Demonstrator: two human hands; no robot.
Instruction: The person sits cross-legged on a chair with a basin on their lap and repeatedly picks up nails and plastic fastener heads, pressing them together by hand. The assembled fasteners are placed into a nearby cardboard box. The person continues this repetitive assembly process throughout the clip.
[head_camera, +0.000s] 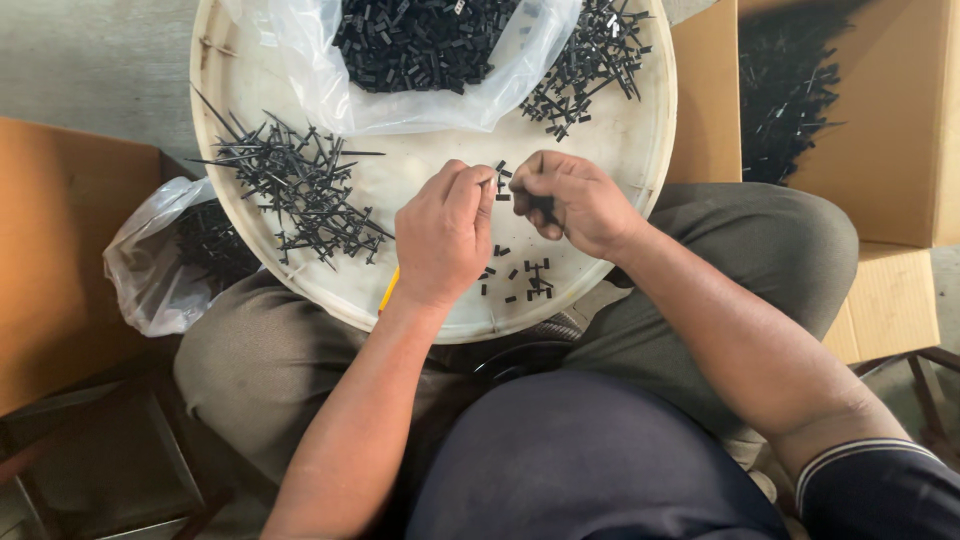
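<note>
The top edge of the view cut off the far rim of the round white tray (640, 150), along with the upper part of the clear bag (420, 105) of black pieces lying on it. The right hand (575, 200) curled over something dark, and its fingers hid what kind of piece it was. The left hand (445, 235) covered most of a yellow object (388, 290) at the tray's near rim, too little of which showed to identify. The small black part (501, 180) pinched between the two hands was too tiny to make out its shape. The cardboard box (890, 120) on the right ran past the frame, its dark contents blurred.
</note>
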